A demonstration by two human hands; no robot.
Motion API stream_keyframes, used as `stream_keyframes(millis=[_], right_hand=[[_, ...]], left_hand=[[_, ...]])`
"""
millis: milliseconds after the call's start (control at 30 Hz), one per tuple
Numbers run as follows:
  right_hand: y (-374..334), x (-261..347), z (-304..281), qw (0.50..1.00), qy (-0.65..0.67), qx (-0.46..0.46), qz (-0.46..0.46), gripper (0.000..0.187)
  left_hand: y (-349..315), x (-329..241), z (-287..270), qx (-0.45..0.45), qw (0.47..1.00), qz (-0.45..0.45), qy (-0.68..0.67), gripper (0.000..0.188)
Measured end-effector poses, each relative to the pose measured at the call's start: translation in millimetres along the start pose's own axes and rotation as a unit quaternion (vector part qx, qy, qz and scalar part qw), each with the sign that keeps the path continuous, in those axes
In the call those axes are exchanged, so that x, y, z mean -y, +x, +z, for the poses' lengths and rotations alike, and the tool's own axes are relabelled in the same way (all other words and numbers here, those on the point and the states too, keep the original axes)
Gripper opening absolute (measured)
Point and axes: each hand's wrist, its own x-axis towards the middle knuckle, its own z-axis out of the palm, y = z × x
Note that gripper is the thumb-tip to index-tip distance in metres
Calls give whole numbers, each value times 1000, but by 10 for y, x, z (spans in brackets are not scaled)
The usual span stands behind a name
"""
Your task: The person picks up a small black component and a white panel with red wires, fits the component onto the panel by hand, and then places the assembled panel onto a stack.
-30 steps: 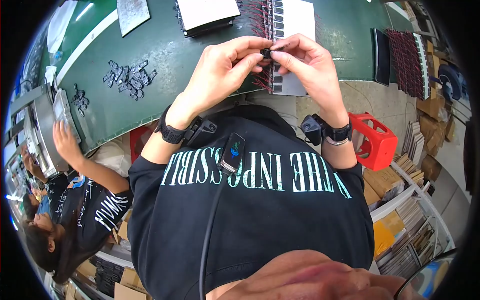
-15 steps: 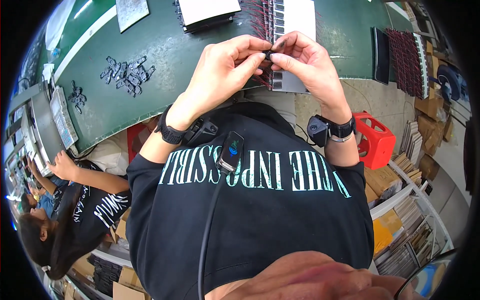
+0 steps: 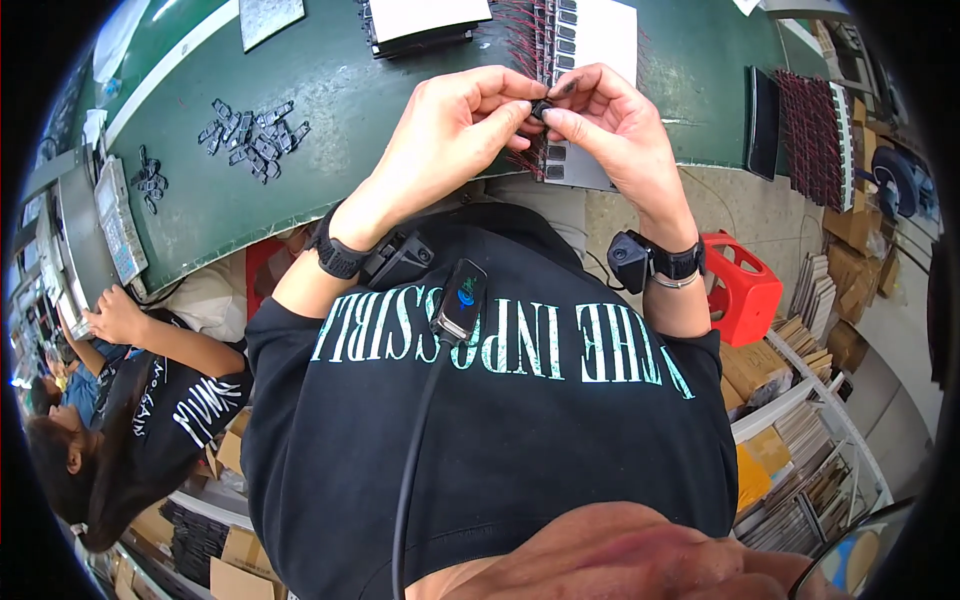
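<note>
While the left hand [image 3: 450, 122] and right hand [image 3: 628, 128] pinch it together between thumbs and fingertips, the small black, seemingly plastic piece [image 3: 540, 108] sits by the near edge of the dark-green tabletop [image 3: 345, 100]; it looks light, stiff and perhaps slippery, best held by its sides; past that edge, rightward, lies a brown cardboard box [image 3: 750, 370], contents unclear.

Small black piece [image 3: 540, 107]: mostly hidden by fingertips [image 3: 519, 109]; details indiscernible. White-topped black stack [image 3: 425, 38], back from the near edge of the green table [image 3: 335, 100]: cut off above.
</note>
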Motion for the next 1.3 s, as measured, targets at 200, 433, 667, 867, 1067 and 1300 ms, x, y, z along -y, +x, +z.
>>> stream_keyframes(millis=[200,433,667,867,1067,1300], right_hand=[[-41,225,78,987,-159,0,28,21],[-148,397,181,976,-203,-9,-72,24],[-348,391,-267,893,-406,-170,-95,23],[-436,287,-236,872,-451,-174,-70,24],[-412,294,-270,890,-412,-186,-57,23],[-273,314,-388,919,-363,-150,34,18]], left_hand=[[-29,-164,-53,13,997,-8,70,21],[68,-602,-311,108,940,99,308,19],[938,-1138,-926,-183,892,178,373,20],[1509,-908,-1256,-194,863,107,454,19],[1581,-796,-1255,-206,820,177,503,19],[1567,-709,-1370,-242,723,273,587,22]])
